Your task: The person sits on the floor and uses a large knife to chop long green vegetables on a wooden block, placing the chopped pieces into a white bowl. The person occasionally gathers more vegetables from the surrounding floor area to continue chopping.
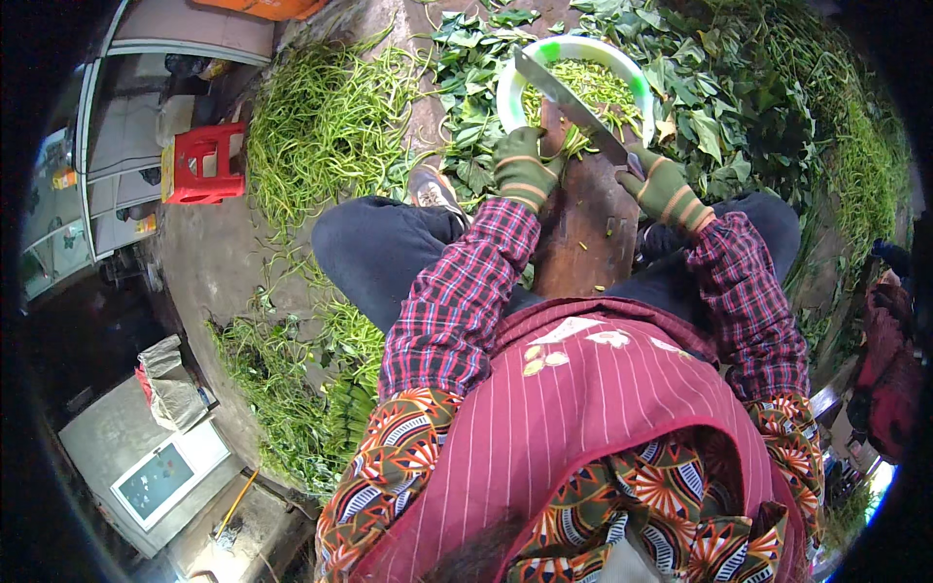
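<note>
My right hand [667, 191], in a green knit glove with tan bands, grips the handle of a wide-bladed knife [568, 95]. The blade slants up and to the left, across the far end of a worn wooden board [583, 233]. At the board's left edge my left hand [526, 169], gloved alike, is curled around a small bunch of green stalks [578, 140]. Those stalks poke out beside its thumb, partly under the blade. Beyond both hands stands a white and green plastic basin [645, 95] holding many short cut stalk pieces [601, 84]. The board's far end reaches into the basin.
Long green stalks [328, 124] lie heaped at left, with more leafy greens [291, 386] nearer. Loose leaves [700, 95] surround the basin. A red plastic stool [208, 164] stands by a glass-fronted cabinet [87, 160]. My bent legs [393, 248] flank the board. A person's sleeve [885, 364] shows at right.
</note>
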{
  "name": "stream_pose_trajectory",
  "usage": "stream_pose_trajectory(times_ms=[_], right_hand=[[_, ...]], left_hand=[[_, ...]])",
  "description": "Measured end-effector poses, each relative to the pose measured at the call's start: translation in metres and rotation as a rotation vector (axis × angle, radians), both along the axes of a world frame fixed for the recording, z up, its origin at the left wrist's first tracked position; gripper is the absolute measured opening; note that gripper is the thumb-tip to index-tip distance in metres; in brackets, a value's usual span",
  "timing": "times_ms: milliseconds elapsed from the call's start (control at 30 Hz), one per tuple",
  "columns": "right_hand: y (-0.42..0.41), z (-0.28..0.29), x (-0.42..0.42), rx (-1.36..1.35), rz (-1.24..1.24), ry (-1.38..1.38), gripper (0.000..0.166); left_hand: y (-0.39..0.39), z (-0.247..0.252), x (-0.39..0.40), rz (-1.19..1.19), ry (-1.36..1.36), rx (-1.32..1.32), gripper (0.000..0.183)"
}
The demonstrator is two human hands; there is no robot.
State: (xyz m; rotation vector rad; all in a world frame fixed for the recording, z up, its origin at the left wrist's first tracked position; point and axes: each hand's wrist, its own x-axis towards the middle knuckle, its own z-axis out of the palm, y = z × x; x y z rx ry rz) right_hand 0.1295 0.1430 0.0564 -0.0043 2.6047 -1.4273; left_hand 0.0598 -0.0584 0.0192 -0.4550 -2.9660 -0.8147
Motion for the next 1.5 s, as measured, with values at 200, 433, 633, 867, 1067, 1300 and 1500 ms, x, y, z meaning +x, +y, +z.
stream_pose_trajectory(times_ms=[200, 433, 633, 867, 1067, 1300, 1500], right_hand=[[-0.006, -0.005, 0.003, 0.112, 0.077, -0.024, 0.031], [-0.017, -0.024, -0.01, 0.142, 0.031, -0.051, 0.03], [-0.011, -0.014, -0.023, 0.104, 0.03, -0.092, 0.031], [-0.004, -0.017, -0.003, -0.037, -0.006, 0.024, 0.033], [-0.02, -0.009, -0.001, 0.139, 0.128, -0.112, 0.036], [-0.03, -0.031, -0.012, 0.119, 0.047, -0.073, 0.036], [-0.022, -0.028, -0.021, 0.076, -0.016, -0.052, 0.032]], left_hand=[[0.007, -0.018, 0.003, -0.097, -0.12, -0.21, 0.036], [0.013, -0.025, 0.007, -0.178, -0.003, -0.167, 0.028], [0.008, -0.023, 0.007, -0.193, -0.006, -0.025, 0.024], [-0.012, -0.03, 0.001, 0.049, 0.134, 0.088, 0.019], [-0.013, -0.041, 0.005, 0.005, 0.03, 0.021, 0.034], [-0.005, -0.034, 0.007, -0.003, -0.072, 0.0, 0.027], [-0.016, -0.035, 0.007, 0.044, -0.014, 0.154, 0.014]])
